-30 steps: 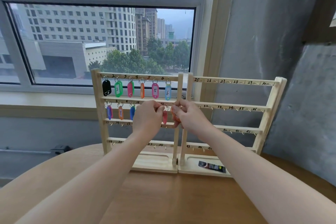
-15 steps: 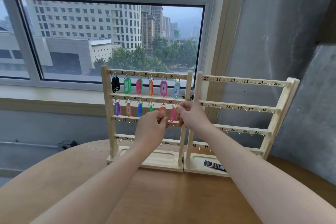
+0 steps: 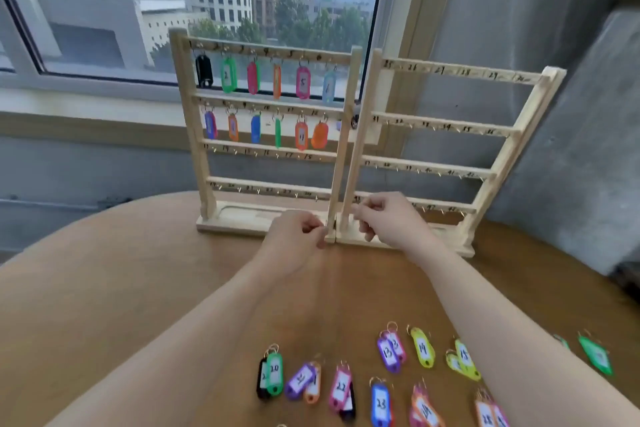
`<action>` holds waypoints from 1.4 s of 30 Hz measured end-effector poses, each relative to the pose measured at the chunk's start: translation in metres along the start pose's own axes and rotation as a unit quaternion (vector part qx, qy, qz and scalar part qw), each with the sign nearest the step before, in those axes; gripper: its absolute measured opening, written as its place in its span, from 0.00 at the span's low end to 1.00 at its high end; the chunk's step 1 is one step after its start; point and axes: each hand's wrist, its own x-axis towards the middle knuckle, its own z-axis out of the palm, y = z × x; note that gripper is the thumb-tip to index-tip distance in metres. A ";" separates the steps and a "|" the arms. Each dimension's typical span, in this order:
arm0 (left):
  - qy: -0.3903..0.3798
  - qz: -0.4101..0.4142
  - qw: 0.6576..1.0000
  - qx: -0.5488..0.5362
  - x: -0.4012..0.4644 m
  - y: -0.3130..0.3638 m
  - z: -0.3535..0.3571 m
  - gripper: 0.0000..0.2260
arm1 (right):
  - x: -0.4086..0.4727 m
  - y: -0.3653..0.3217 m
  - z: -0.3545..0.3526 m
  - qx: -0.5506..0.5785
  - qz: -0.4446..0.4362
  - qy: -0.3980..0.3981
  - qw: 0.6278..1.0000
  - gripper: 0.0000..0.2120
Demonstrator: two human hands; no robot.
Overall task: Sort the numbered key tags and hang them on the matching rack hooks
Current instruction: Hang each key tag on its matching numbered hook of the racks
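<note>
On the round wooden surface (image 3: 138,288), loose key tags (image 3: 381,378) lie near the person. Both hands, left hand (image 3: 294,239) and right hand (image 3: 388,222), hover low before the two racks (image 3: 266,135), fingers loosely curled, holding nothing visible. Twelve tags hang on the left rack's upper two rows.

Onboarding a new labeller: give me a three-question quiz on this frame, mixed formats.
1. True or false: the top two rails of the left wooden key rack each carry six tags.
2. Which number is on the yellow-green plastic tag lying on the round wooden table? A) 14 B) 30 C) 5
3. Fill in: both hands, left hand and right hand, are down near the racks' ____.

Key: 1 true; 2 A; 3 bases.
</note>
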 end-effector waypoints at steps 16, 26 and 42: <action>-0.268 -0.026 0.958 0.099 -0.062 -0.025 0.103 0.09 | -0.126 0.118 0.020 -0.216 0.143 -0.003 0.966 0.03; -0.259 -0.015 0.956 0.135 -0.064 -0.028 0.107 0.07 | -0.127 0.109 0.039 -0.314 0.134 -0.003 0.940 0.12; -0.280 0.083 0.955 0.059 -0.062 -0.050 0.093 0.05 | -0.115 0.118 0.054 -0.317 0.098 -0.038 0.943 0.11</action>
